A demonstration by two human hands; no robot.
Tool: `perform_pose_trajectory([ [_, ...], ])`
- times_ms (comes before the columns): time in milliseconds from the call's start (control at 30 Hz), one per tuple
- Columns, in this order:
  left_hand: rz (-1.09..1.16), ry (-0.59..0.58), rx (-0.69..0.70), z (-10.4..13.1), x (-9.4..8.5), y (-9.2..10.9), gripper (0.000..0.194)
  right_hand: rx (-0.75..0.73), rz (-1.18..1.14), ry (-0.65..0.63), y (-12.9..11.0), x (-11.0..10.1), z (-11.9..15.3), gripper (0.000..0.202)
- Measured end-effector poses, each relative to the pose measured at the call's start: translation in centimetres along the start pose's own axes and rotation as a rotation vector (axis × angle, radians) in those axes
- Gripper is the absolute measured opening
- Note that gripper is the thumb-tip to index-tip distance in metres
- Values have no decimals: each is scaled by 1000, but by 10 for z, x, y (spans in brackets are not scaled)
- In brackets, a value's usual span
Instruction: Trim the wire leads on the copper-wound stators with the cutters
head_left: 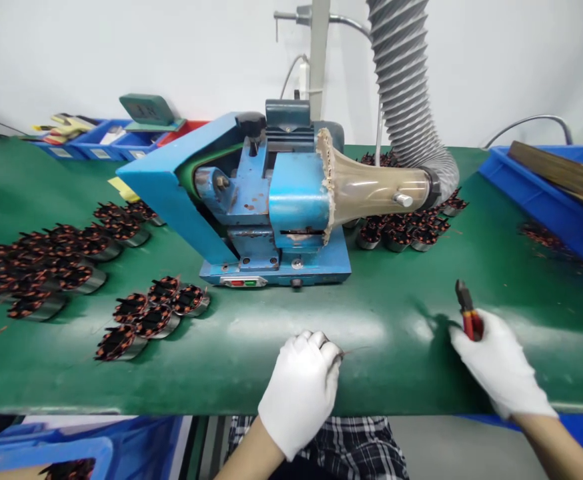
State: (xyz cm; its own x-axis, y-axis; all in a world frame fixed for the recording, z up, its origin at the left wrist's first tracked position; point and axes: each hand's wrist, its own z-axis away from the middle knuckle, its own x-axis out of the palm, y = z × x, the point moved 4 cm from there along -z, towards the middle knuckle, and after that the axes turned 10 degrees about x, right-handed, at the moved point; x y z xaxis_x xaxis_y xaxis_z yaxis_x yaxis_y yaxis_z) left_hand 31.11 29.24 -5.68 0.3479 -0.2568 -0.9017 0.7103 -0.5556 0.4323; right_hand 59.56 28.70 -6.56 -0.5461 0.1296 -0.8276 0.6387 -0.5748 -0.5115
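Observation:
My left hand, in a white glove, is closed near the front edge of the table. It grips what looks like a wound motor stator, mostly hidden under the fingers; a dark edge and a thin wire stick out on the right. My right hand, also gloved, is wrapped round red-handled wire cutters, their dark jaws pointing up and away. Left of my left hand, several wound stators with copper windings and metal rims stand in a small group. The right hand is apart from the left, over the green table.
A blue belt-driven machine stands ahead, with a clear funnel and grey hose. More stators crowd the left; others stand behind the funnel. Blue bins lie right and lower left. Copper scraps lie at right.

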Motion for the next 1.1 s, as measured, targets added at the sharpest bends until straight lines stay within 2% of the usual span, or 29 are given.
perform_pose_trajectory([
  [33, 12, 6, -2, 0, 0, 0, 17, 49, -31, -73, -2, 8, 15, 40],
  [67, 21, 10, -4, 0, 0, 0, 17, 71, -116, -233, -7, 18, 31, 42],
  [167, 37, 11, -14, 0, 0, -1, 16, 19, -269, -818, -28, 49, 84, 40],
  [200, 38, 9, -17, 1, 1, -1, 15, -11, -273, -928, -35, 56, 96, 38],
  [233, 39, 8, -19, 1, 1, -1, 15, -38, -262, -977, -40, 61, 105, 36],
  [267, 40, 7, -21, 1, 1, -1, 15, -60, -242, -978, -43, 65, 109, 36],
  [433, 41, 4, -32, 2, 2, -2, 15, -88, -91, -823, -44, 74, 109, 33],
  [600, 38, -7, -30, 1, 2, -2, 14, -77, -69, -806, -46, 72, 112, 33],
  [767, 20, -23, -14, 0, 1, -2, 13, -72, -175, -845, -56, 78, 117, 27],
  [933, 1, -37, -5, 0, 0, -1, 13, 32, -353, -837, -60, 95, 122, 26],
  [1033, 13, -33, -6, 2, 0, -2, 14, 82, -516, -824, -60, 95, 121, 31],
  [1100, 23, -25, -20, 5, 0, -7, 14, 136, -659, -915, -60, 93, 121, 33],
])
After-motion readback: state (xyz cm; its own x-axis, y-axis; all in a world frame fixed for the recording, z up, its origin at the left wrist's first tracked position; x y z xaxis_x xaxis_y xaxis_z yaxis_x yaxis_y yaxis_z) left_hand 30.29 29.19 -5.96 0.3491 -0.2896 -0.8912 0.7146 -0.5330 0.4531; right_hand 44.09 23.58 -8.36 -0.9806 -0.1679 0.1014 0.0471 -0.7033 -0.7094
